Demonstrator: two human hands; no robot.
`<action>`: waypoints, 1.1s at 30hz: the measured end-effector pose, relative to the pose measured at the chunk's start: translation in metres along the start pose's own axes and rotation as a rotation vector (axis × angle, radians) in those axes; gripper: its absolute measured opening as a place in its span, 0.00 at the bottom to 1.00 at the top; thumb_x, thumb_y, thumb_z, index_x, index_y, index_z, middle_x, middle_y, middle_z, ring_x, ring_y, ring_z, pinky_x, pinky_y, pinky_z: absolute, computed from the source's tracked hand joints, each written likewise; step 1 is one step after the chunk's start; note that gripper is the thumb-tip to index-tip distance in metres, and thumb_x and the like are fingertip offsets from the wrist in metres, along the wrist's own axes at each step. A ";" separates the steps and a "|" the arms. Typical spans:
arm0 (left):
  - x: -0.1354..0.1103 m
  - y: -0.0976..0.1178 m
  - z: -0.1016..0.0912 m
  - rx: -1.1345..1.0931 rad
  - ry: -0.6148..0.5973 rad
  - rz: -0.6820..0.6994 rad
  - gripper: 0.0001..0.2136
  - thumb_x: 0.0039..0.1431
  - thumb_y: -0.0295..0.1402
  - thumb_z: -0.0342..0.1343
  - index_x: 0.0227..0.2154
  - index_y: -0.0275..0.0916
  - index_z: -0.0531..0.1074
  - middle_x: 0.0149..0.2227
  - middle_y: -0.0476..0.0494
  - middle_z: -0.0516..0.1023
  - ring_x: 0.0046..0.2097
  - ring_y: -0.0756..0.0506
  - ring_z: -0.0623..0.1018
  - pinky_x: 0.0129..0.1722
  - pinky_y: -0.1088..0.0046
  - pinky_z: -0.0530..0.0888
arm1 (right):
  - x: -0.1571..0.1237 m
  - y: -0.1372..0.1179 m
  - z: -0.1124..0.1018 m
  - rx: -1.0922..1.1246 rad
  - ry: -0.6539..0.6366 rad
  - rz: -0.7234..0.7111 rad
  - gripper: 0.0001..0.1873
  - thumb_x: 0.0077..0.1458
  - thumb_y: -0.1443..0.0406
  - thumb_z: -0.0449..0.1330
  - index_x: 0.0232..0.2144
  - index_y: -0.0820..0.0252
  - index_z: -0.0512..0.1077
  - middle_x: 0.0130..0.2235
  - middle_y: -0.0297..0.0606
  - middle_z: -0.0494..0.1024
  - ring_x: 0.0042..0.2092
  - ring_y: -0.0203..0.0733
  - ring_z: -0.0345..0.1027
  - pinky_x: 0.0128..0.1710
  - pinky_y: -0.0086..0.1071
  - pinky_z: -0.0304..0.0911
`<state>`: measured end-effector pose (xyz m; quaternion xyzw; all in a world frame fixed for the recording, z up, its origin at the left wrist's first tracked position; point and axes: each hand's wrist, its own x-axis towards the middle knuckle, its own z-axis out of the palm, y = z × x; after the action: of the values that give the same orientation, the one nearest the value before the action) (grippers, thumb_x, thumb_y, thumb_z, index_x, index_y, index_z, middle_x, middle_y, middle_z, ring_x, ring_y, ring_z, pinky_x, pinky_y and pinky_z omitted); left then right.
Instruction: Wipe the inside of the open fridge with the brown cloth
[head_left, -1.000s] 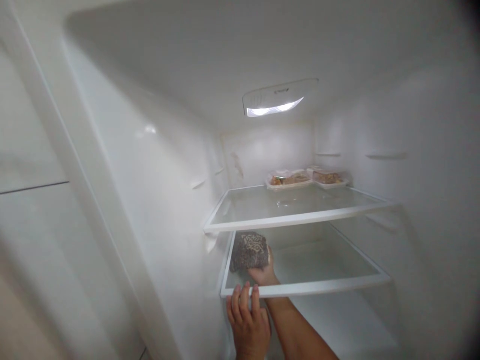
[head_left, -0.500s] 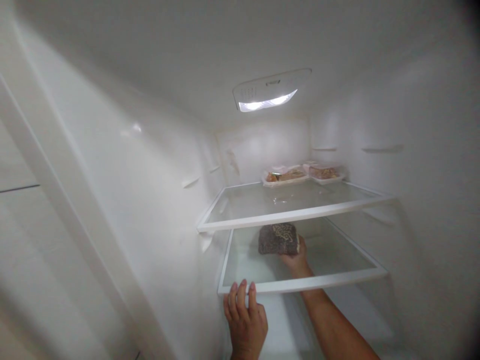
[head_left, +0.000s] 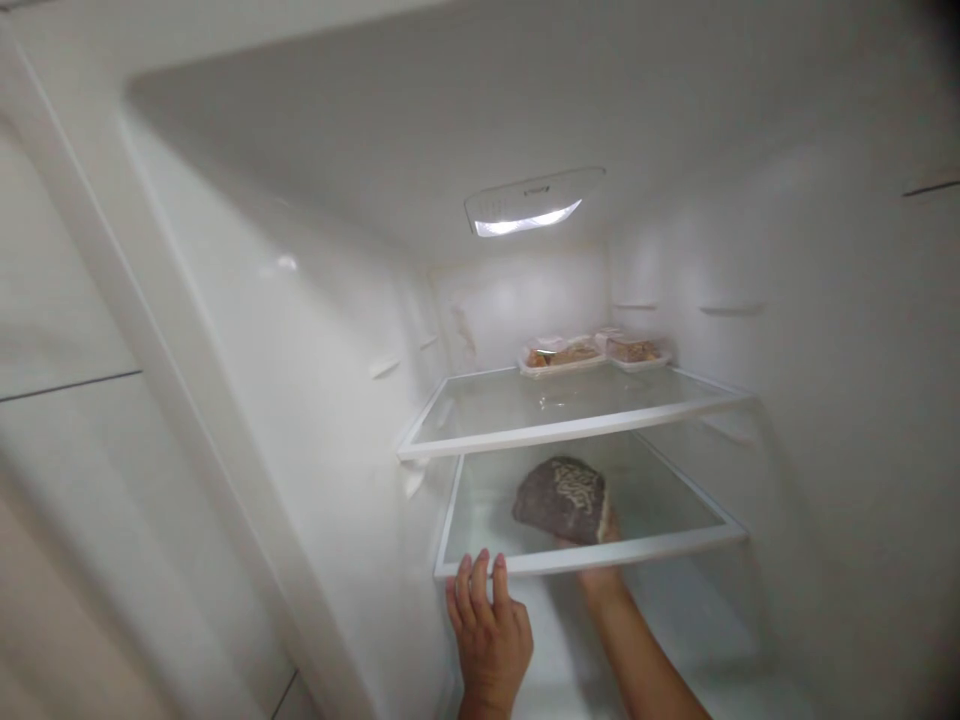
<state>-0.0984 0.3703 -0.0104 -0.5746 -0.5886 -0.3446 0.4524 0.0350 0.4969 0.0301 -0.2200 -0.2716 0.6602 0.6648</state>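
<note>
My right hand (head_left: 609, 527) holds a folded dark brown cloth (head_left: 562, 500) with a pale pattern. Both show through the glass of the lower fridge shelf (head_left: 600, 558), on its underside, and my forearm passes below the front rim. Most of the right fingers are hidden behind the cloth. At the left front corner, my left hand (head_left: 490, 630) grips the same shelf's white rim, fingertips hooked over the top. The thumb of that hand is out of sight.
Above sits an upper glass shelf (head_left: 570, 432) bearing a wrapped food tray (head_left: 561, 357) and another food pack (head_left: 636, 350) at the back. A lit lamp (head_left: 529, 220) is on the ceiling. White fridge walls (head_left: 315, 400) close in both sides.
My right hand has drawn the cloth toward the shelf's front rim, and the cloth has turned. My left hand keeps its place on the rim. The view has shifted slightly.
</note>
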 end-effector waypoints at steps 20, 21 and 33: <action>0.018 0.003 -0.042 -0.118 -0.243 -0.073 0.28 0.54 0.20 0.52 0.60 0.34 0.64 0.61 0.33 0.67 0.67 0.32 0.61 0.67 0.44 0.62 | -0.102 -0.019 -0.045 0.269 0.166 0.193 0.06 0.45 0.59 0.59 0.23 0.53 0.74 0.26 0.32 0.81 0.31 0.43 0.76 0.46 0.47 0.71; 0.019 0.003 -0.043 -0.118 -0.251 -0.076 0.28 0.54 0.20 0.52 0.60 0.33 0.63 0.61 0.33 0.66 0.67 0.32 0.61 0.67 0.44 0.62 | -0.106 -0.025 -0.059 0.271 0.221 0.167 0.06 0.45 0.59 0.59 0.23 0.52 0.74 0.25 0.32 0.81 0.31 0.44 0.76 0.45 0.47 0.71; 0.018 -0.006 -0.047 -0.134 -0.284 -0.027 0.33 0.52 0.21 0.53 0.63 0.35 0.61 0.64 0.34 0.66 0.69 0.32 0.60 0.69 0.46 0.60 | -0.187 -0.122 -0.107 -0.018 0.298 -0.167 0.22 0.49 0.46 0.56 0.46 0.35 0.75 0.46 0.35 0.83 0.48 0.57 0.76 0.46 0.64 0.69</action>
<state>-0.0962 0.3323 0.0237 -0.6385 -0.6299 -0.3047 0.3206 0.2008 0.3138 0.0149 -0.2980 -0.1932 0.5603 0.7483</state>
